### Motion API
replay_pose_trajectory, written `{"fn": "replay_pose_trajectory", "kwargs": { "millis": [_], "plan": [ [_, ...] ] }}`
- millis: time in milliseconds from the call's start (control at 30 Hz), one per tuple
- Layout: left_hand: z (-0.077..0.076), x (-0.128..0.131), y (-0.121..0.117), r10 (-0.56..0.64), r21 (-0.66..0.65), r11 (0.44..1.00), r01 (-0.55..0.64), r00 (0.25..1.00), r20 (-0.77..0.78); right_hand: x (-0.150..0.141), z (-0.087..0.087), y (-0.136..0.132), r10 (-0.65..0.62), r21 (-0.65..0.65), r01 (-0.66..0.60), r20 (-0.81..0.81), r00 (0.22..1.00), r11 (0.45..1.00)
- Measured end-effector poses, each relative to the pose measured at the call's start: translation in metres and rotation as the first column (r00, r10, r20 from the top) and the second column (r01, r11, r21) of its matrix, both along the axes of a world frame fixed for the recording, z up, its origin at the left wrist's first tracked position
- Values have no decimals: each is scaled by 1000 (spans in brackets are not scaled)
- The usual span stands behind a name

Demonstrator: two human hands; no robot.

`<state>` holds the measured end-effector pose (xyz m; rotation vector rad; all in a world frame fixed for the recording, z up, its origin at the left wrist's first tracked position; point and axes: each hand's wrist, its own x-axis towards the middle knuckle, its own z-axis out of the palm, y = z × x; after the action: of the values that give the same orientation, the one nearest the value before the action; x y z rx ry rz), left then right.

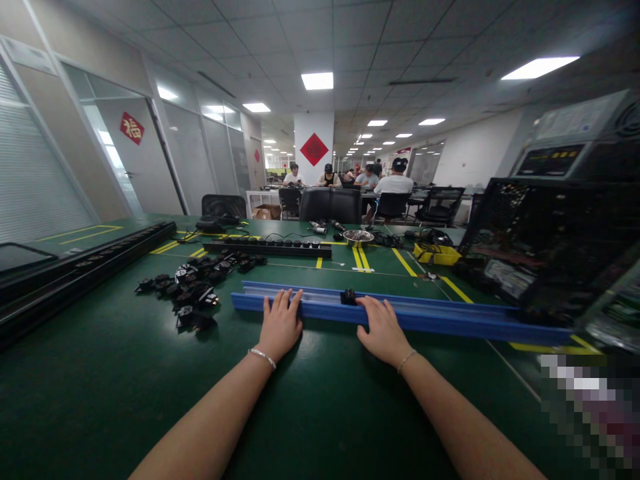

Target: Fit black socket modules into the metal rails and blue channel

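A long blue channel (445, 317), like an open trough, lies across the green table in front of me. My left hand (281, 323) holds its near wall toward the left end, fingers hooked over the top edge. Farther right, my right hand (383, 328) grips the same wall, thumb on the near side. A small black part (349, 297) sits inside the channel, just left of my right fingertips; I cannot tell whether they touch it. To the left lies a loose pile of black parts (193, 283) that look like socket modules.
Behind the channel lies a black strip (270, 249) holding a row of modules. Also there are a metal bowl (359, 237) and a yellow bin (437, 254). Long black rails (90, 273) run along the left. An open computer case (545, 247) stands at right. Several people sit far back.
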<state>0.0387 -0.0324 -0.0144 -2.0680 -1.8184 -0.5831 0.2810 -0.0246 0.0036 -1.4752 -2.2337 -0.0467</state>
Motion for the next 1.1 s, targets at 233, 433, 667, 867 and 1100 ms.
{"fn": "replay_pose_trajectory", "kwargs": {
  "millis": [233, 433, 667, 867, 1100],
  "plan": [
    [0, 33, -1, -201, -7, 980, 201, 977, -65, 0, 2, 0, 38, -47, -35, 64, 997, 998],
    [4, 64, 7, -191, -2, 982, 191, 979, -75, 0, -1, 1, 57, -52, -52, 114, 992, 997],
    [4, 92, 17, -110, -61, 992, 107, 993, -49, 5, -15, 4, -70, 88, 56, 163, 984, 995],
    [2, 92, 18, -108, -75, 992, 103, 992, -72, 10, -13, 6, -110, 69, 99, 181, 977, 993],
    [8, 87, 14, -118, -92, 989, 113, 992, -43, 15, -9, 6, -119, 39, 114, 171, 978, 993]
  ]
}}
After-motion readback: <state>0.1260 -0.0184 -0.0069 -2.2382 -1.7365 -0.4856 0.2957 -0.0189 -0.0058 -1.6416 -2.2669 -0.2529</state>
